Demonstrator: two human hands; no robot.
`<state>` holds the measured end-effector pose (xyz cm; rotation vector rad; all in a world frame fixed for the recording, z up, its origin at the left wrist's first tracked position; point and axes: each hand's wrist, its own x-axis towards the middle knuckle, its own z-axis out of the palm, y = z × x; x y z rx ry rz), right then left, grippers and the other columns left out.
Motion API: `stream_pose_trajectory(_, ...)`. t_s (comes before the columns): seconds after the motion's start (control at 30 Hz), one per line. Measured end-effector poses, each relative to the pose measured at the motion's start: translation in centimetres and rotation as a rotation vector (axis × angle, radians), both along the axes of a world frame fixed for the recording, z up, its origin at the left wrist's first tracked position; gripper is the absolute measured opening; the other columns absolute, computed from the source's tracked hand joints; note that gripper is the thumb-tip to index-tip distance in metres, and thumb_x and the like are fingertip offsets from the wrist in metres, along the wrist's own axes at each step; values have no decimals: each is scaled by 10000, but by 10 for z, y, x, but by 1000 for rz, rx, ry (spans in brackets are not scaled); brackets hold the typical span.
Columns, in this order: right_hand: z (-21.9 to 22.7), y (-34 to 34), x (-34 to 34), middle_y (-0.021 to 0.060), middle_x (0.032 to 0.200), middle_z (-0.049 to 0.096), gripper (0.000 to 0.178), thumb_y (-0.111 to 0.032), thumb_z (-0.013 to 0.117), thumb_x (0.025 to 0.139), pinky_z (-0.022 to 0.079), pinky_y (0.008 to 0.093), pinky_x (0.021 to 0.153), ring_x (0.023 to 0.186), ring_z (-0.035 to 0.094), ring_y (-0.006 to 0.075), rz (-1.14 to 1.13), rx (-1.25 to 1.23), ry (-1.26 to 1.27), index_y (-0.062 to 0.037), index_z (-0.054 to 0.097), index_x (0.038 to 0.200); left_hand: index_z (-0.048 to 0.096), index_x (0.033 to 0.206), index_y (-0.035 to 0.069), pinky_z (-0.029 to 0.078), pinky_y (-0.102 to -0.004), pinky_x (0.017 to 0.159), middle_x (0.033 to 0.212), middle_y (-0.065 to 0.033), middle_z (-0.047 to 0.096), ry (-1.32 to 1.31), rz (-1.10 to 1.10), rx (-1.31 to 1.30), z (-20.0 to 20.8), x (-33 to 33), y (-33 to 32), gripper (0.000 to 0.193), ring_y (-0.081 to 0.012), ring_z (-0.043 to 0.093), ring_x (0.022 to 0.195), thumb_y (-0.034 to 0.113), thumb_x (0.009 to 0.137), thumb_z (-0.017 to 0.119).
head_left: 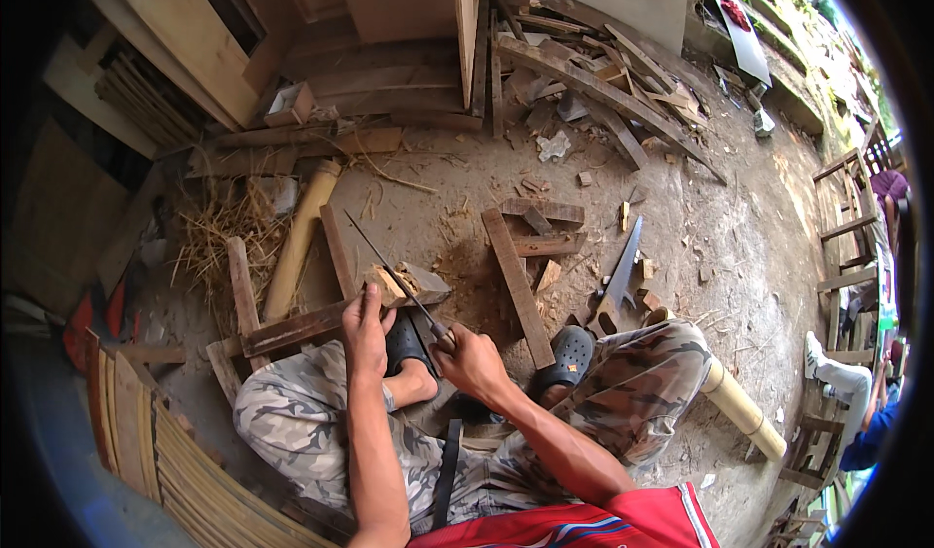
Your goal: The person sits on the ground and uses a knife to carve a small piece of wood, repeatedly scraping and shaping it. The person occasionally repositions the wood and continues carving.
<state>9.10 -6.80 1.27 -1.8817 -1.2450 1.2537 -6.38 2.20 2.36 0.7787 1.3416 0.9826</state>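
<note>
My left hand is closed on a small pale piece of wood. In my right hand I grip the handle of a long knife, its narrow dark blade slanting up and to the left across the pale wood. Just under and beside the piece lies a greyish wood block; whether the two touch is hard to tell. Left of my left hand a reddish-brown wooden bar joins upright slats. A handsaw lies on the ground to the right, beyond my right shoe.
Bamboo poles lie at the left and beside my right knee. Nailed wood strips sit ahead. Straw, a scrap-wood pile and a wooden cabinet stand farther off. Another person is at the right edge.
</note>
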Motion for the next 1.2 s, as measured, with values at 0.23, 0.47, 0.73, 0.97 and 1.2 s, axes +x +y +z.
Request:
stream_pose_trajectory(0.23, 38, 1, 8, 264, 741, 636, 377, -330, 727, 857, 485, 483, 650, 733, 622, 480, -81, -153, 215, 12, 569, 869, 656, 1221, 35, 505, -387, 992, 1153, -34, 662, 56, -58, -22, 7, 8, -1, 408, -143, 616, 1090, 388, 1031, 577)
stream_pose_trajectory(0.47, 19, 2, -6, 107, 609, 549, 283, -229, 719, 893, 441, 336, 549, 554, 463, 165, -225, 245, 221, -6, 549, 860, 637, 1213, -23, 523, -418, 1001, 1187, -83, 644, 44, -38, -3, 5, 0, 2, 432, -170, 617, 1106, 365, 1046, 543)
stream_pose_trajectory(0.73, -20, 6, -5, 309, 760, 643, 303, -261, 705, 847, 527, 500, 665, 695, 642, 486, -24, -201, 447, 7, 581, 915, 643, 1210, -5, 531, -382, 979, 1175, -63, 656, 16, -15, 3, 0, -13, -1, 401, -152, 623, 1095, 350, 1043, 559)
stream_pose_trajectory(0.97, 24, 11, -1, 208, 701, 612, 301, -252, 725, 879, 470, 404, 568, 561, 604, 313, -76, 120, 191, -10, 546, 875, 642, 1201, -7, 521, -402, 998, 1166, -65, 657, 17, -28, 8, 7, -7, 0, 428, -162, 618, 1107, 381, 1037, 564)
stream_pose_trajectory(1.2, -19, -4, -11, 266, 743, 634, 288, -254, 685, 856, 507, 468, 679, 769, 625, 496, -38, 51, 82, 10, 587, 915, 637, 1216, 3, 524, -394, 983, 1134, -46, 660, 10, -60, 30, 11, -5, -7, 403, -142, 626, 1065, 358, 1039, 566)
